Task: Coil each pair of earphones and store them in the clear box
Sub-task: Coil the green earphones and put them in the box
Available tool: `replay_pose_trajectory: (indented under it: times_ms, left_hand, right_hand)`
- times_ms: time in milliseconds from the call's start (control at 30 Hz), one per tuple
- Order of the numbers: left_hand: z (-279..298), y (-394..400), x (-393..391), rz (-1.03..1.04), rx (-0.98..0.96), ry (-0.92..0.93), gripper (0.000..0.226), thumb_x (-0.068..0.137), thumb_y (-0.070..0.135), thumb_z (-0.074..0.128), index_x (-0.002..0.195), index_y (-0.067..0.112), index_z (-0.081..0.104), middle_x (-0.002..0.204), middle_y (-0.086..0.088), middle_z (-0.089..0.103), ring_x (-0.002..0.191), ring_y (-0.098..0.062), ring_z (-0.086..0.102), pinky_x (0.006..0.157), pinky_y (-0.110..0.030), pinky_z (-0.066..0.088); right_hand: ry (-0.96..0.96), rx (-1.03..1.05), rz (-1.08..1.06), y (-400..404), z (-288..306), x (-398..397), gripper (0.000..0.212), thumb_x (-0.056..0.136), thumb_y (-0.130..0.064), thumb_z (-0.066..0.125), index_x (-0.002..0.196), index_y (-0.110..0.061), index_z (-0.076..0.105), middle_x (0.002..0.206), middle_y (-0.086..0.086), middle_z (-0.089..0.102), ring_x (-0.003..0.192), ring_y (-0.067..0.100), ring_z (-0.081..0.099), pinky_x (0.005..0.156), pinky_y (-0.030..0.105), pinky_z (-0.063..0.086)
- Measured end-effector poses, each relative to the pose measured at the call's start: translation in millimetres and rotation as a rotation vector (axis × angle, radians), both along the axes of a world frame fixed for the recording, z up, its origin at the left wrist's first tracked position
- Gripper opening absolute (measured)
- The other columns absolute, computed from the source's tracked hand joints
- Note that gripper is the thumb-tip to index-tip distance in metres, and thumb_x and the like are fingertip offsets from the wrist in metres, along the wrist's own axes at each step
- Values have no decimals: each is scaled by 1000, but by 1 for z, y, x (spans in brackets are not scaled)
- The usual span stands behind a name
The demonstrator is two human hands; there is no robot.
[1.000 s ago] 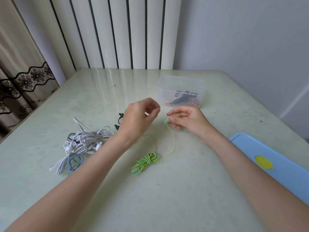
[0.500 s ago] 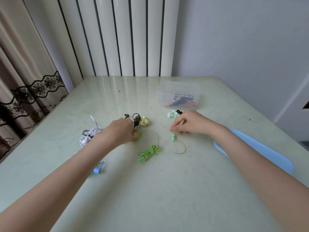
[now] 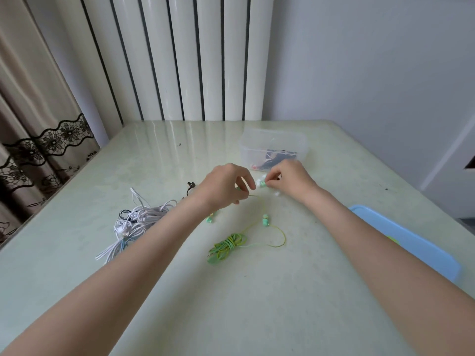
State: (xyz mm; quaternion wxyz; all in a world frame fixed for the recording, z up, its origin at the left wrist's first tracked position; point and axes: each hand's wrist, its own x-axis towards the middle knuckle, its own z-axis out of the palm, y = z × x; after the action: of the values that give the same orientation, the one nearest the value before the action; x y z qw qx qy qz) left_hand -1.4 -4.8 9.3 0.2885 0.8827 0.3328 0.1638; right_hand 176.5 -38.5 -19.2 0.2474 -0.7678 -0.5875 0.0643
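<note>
The green-and-yellow earphones [image 3: 226, 246] lie partly coiled at the middle of the table. One green earbud [image 3: 265, 220] rests on the table, and another [image 3: 210, 219] sits by my left wrist. A thin wire rises from them to my left hand [image 3: 226, 183], which pinches it just above the table. My right hand [image 3: 289, 179] pinches a small green ear tip [image 3: 262, 184] from a few small loose pieces in front of the clear box [image 3: 257, 136]. The box holds dark coiled earphones [image 3: 280, 157].
A tangle of white, blue and black earphones [image 3: 138, 222] lies left of my left forearm. A black earbud [image 3: 190, 185] shows behind it. The blue lid [image 3: 411, 242] lies at the right table edge, partly under my right arm.
My left hand rose from the table and moved right, bringing the green wire up. My right hand shifted back to the small loose pieces near the box and pinched one.
</note>
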Motion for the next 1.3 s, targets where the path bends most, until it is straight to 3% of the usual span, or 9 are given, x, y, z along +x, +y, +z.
replay_pose_trajectory:
  times_ms: [67, 200, 367, 500, 700, 867, 1033, 1133, 1300]
  left_hand:
    - [-8, 5, 7, 10, -45, -22, 20, 78, -3, 59, 87, 14, 66, 73, 2, 60, 61, -17, 61, 70, -30, 52]
    - [-21, 16, 15, 71, -85, -112, 21, 77, 0, 62, 94, 13, 64, 78, -1, 65, 60, -10, 58, 59, -17, 47]
    - [-36, 18, 28, 140, -189, -314, 18, 79, 8, 68, 96, 9, 60, 67, 1, 64, 46, -4, 59, 43, -14, 44]
    - [-47, 20, 36, 179, -82, -309, 21, 78, 18, 70, 96, 17, 59, 69, 4, 64, 52, -2, 52, 53, -15, 38]
    - [-60, 20, 41, 99, -34, -262, 17, 82, 14, 65, 98, 12, 62, 77, -3, 72, 48, 8, 48, 52, -5, 34]
    - [-62, 21, 42, 58, 63, -244, 18, 82, 10, 63, 100, 8, 62, 73, 3, 56, 62, -11, 47, 57, -4, 35]
    - [-65, 31, 47, -19, -108, -294, 26, 86, 1, 53, 108, 11, 64, 92, -7, 68, 80, -15, 53, 77, -25, 41]
    - [-66, 32, 47, -10, -198, -355, 43, 87, -6, 50, 127, 9, 51, 118, -11, 64, 97, -17, 61, 93, -25, 42]
    - [-67, 20, 51, -38, -55, -336, 66, 83, -5, 54, 139, 21, 34, 125, -7, 56, 100, -27, 64, 90, -26, 45]
  right_hand:
    - [-36, -12, -5, 5, -9, -1, 15, 77, -5, 61, 86, -7, 73, 88, 12, 72, 86, 22, 63, 76, 24, 42]
    - [-40, 3, -69, 12, -18, 1, 22, 79, -2, 58, 97, -6, 70, 96, 14, 69, 99, 26, 60, 68, 16, 37]
    - [-1, 41, -78, 11, -16, 6, 27, 78, 5, 51, 90, -5, 72, 90, 13, 71, 86, 25, 62, 79, 23, 46]
    - [124, 132, -48, 3, -10, 3, 15, 77, 0, 62, 86, -8, 72, 67, -9, 54, 54, -1, 49, 46, 3, 37]
    - [853, 282, 72, -17, -13, -17, 9, 81, 6, 61, 88, 0, 63, 65, 9, 59, 46, -1, 55, 51, 13, 47]
    - [858, 335, 127, -15, -24, -24, 12, 80, 7, 61, 89, 0, 65, 72, 4, 62, 48, -3, 51, 51, 12, 43]
    - [875, 366, 92, -13, -31, -19, 14, 80, 10, 59, 93, 6, 64, 72, 3, 61, 51, -4, 54, 51, 12, 43]
    - [925, 382, 77, -13, -32, -19, 16, 80, 11, 58, 95, 5, 62, 71, 4, 61, 53, -3, 57, 53, 12, 46]
    - [917, 386, 103, -15, -30, -21, 15, 80, 9, 59, 92, 0, 64, 76, 2, 63, 58, -3, 57, 57, 11, 47]
